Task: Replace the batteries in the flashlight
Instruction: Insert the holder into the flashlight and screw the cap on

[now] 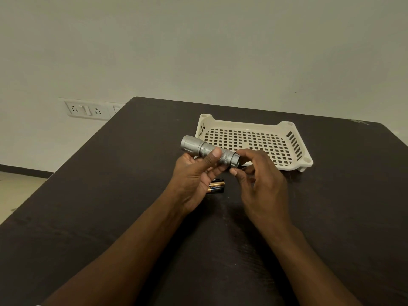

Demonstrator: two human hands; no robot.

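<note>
Flashlight (208, 152) held over desk (110, 195)
Left hand (194, 177) grip closed round the barrel; right hand (258, 180) fingers loosely open at tail cap. Batteries (216, 187) on desk below.

A cream perforated tray (287, 127) sits far right on the dark counter (110, 195). White wall sockets (87, 109) show at far left.
</note>
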